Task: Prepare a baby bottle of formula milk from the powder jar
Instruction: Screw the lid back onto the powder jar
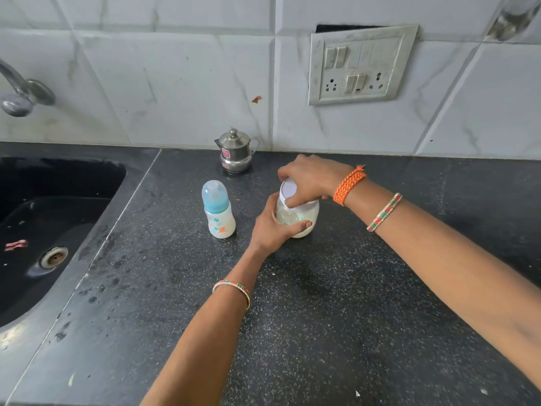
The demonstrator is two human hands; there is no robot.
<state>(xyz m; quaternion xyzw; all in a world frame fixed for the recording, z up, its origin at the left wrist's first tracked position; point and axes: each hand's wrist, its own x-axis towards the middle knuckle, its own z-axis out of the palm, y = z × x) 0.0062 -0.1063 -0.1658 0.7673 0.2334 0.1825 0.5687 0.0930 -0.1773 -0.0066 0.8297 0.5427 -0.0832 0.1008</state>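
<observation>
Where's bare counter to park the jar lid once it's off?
Free: the black speckled counter right of the clear powder jar, and the wide front stretch between the forearms. Crowded: the gap between jar and blue-capped baby bottle, and back by the small steel pot.

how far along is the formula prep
Early. Done: the baby bottle, still capped, and the steel pot stand on the counter. In hand: left hand holds the powder jar while right hand grips its lid. Left: scooping, adding water, mixing.
</observation>
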